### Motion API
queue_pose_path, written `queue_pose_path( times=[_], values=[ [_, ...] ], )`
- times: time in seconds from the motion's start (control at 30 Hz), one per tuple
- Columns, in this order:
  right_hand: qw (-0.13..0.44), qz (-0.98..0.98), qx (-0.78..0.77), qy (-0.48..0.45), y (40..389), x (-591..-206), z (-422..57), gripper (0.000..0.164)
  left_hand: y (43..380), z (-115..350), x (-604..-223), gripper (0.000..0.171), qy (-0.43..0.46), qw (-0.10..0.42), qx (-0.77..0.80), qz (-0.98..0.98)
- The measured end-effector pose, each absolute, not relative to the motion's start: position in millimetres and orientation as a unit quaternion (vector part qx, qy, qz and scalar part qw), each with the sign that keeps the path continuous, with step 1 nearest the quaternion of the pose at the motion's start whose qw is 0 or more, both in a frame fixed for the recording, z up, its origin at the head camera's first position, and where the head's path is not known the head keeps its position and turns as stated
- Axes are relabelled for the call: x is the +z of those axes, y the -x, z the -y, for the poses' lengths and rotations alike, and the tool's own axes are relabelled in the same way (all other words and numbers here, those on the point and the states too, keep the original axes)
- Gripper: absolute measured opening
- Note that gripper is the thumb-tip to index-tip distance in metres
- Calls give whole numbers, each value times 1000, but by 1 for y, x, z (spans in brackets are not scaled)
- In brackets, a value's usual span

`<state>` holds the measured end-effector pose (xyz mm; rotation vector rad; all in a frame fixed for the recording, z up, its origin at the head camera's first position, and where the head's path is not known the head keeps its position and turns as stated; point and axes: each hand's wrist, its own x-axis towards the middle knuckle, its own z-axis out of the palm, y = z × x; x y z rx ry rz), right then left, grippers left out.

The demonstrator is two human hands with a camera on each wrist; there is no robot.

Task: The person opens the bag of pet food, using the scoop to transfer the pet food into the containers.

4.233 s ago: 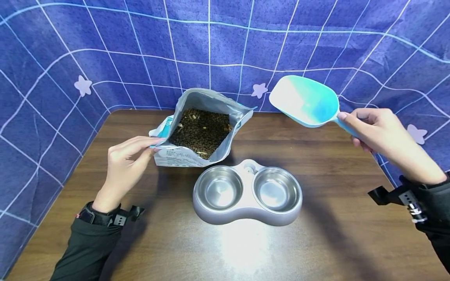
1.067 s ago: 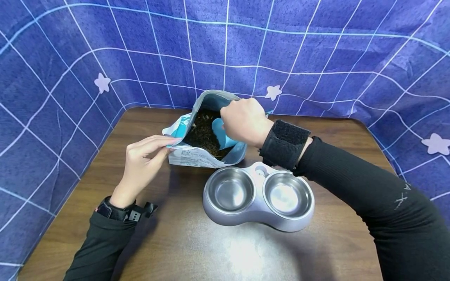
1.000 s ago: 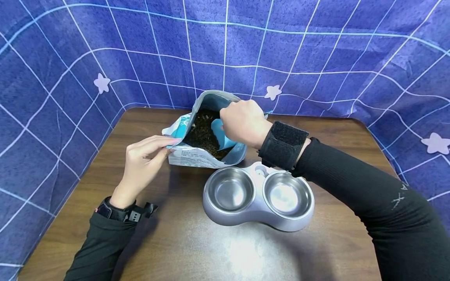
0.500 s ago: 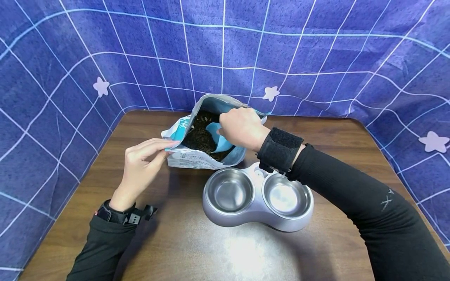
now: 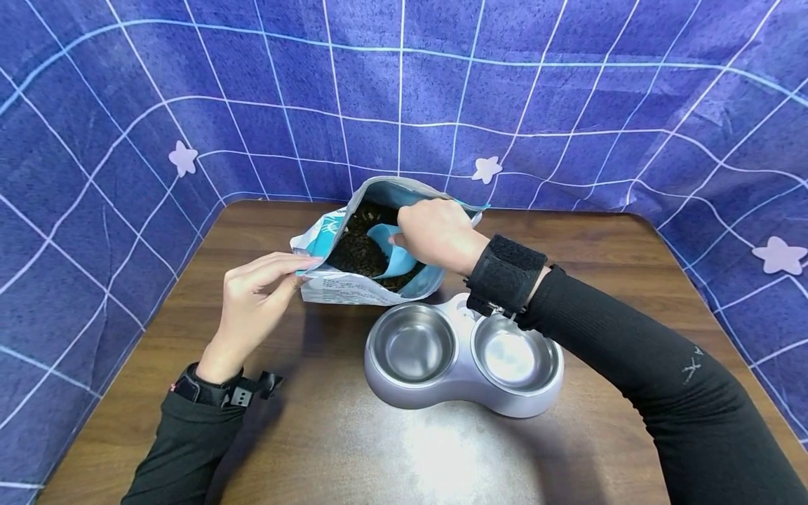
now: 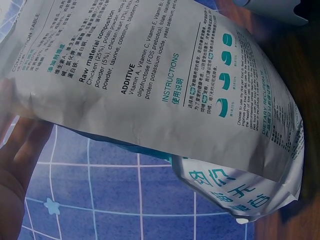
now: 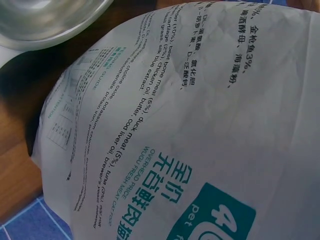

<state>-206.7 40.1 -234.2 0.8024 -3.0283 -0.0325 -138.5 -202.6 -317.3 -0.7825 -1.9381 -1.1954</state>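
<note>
An upright white and teal pet food bag point(image 5: 344, 289) stands with its mouth spread, brown kibble point(image 5: 356, 251) inside. My left hand point(image 5: 255, 301) pinches the bag's left corner between thumb and fingers. In the left wrist view that hand point(image 6: 20, 165) lies at the printed bag's point(image 6: 150, 110) edge. My right hand point(image 5: 435, 231) reaches over the bag's mouth and grips a light blue scoop point(image 5: 399, 261). The scoop's bowl is sunk partly in the kibble; its handle is hidden by the hand. The right wrist view shows only the bag's side point(image 7: 150, 120) and part of a metal bowl point(image 7: 55, 25).
In front of the bag stands a double pet bowl point(image 5: 463, 382) with two steel dishes in a pale lilac base. My right wrist hangs over its right dish. The wooden table point(image 5: 328, 435) ends at a blue gridded cloth point(image 5: 265, 140) behind.
Several seconds ago my right hand held the scoop in the air at the right. It is now inside the bag, slightly lower and farther left in the kibble. My left hand keeps its pinch.
</note>
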Motion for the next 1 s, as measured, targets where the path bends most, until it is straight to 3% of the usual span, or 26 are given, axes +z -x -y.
queue_pose_path(
  times=[0.5, 1.0],
  values=[
    [-57, 966, 70, -241, 209, -237, -35, 49, 137, 205, -318, 34, 304, 355, -466, 752],
    [-50, 960, 132, -242, 206, -238, -45, 58, 138, 204, -319, 34, 315, 353, -468, 747]
  ],
)
